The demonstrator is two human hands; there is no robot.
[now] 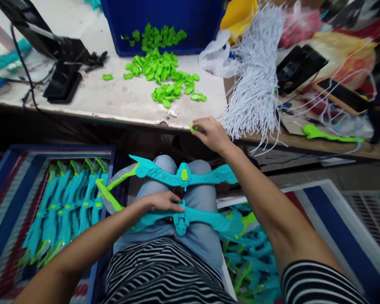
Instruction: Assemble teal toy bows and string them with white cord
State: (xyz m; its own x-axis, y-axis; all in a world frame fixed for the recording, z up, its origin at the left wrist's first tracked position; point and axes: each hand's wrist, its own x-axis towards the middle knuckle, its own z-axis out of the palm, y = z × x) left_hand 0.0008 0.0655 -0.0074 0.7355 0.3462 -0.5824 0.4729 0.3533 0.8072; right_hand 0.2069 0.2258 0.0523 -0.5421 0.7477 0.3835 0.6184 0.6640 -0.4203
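Across the person's lap, over a striped knit top and faded jeans, lies a smooth teal plastic bow piece, its blocky centre cut with a recess. The left hand rests on it near the middle, fingers gently bent; from here I can't tell how firmly they grip. Just beyond, a second bow piece spans the knees, a lime insert in its centre, one end hidden behind the right forearm. At the table's edge, the right hand pinches a small glossy green clip between thumb and fingers. To the left, more bows lie side by side in a blue-rimmed crate. On the scuffed table, stringy white cords spill over the edge near that hand; farther back, loose clips heap before a blue bin.
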